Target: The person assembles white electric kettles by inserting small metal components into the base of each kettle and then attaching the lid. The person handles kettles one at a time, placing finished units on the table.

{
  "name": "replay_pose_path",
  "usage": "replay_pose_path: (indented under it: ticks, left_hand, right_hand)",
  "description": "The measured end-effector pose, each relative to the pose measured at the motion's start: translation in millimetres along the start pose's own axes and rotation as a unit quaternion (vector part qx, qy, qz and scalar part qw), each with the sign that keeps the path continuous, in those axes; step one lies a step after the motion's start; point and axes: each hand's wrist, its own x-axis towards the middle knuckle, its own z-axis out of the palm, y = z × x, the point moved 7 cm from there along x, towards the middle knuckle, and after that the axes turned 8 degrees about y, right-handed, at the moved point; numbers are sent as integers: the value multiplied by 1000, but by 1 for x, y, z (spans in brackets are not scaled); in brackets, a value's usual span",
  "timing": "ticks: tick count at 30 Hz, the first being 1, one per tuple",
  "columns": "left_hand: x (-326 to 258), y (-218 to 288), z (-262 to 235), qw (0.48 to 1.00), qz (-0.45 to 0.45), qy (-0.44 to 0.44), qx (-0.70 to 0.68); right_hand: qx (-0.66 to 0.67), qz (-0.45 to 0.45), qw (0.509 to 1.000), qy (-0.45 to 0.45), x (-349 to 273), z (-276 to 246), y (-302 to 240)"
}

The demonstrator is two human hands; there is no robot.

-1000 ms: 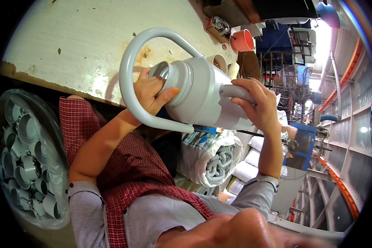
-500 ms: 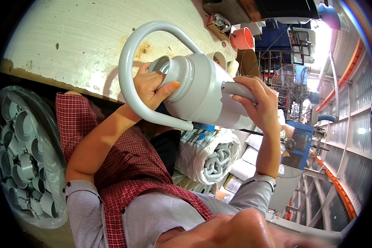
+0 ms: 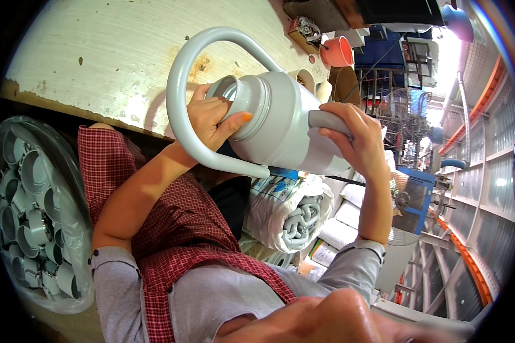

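A light-grey plastic thermos flask body (image 3: 280,123) lies tilted on its side above my lap, its open neck toward the left. A large grey loop handle (image 3: 179,97) arches around the neck end. My left hand (image 3: 214,117) is closed on the neck, thumb across its outside and fingers by the opening. My right hand (image 3: 357,134) is closed around a short grey grip piece (image 3: 326,121), which lies against the side of the flask. Fingers hide the far end of this grip.
A pale worktable (image 3: 109,63) with a worn edge is at upper left. At left stands a plastic-lined container (image 3: 77,228) of grey collars. A white sack (image 3: 263,223) of grey handle pieces sits below the flask. A red cup (image 3: 337,52) stands at the table's far end.
The grip piece in my right hand has shifted slightly against the flask, and a dark spot at its end no longer shows. My left hand keeps its hold on the neck.
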Motion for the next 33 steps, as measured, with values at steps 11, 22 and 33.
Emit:
replay_pose_path:
  ticks: [11,22,33]
  left_hand:
    - [-5,1,1,1000,14,16,1]
    - [-10,-13,18,992,-123,32,-10]
    - [-38,-6,-154,893,-323,311,-49]
  right_hand:
    - [15,-5,1000,15,-3,1,-1]
    - [-109,-229,958,131,3,-8,11]
    - [129,-57,871,470,-166,-6,16]
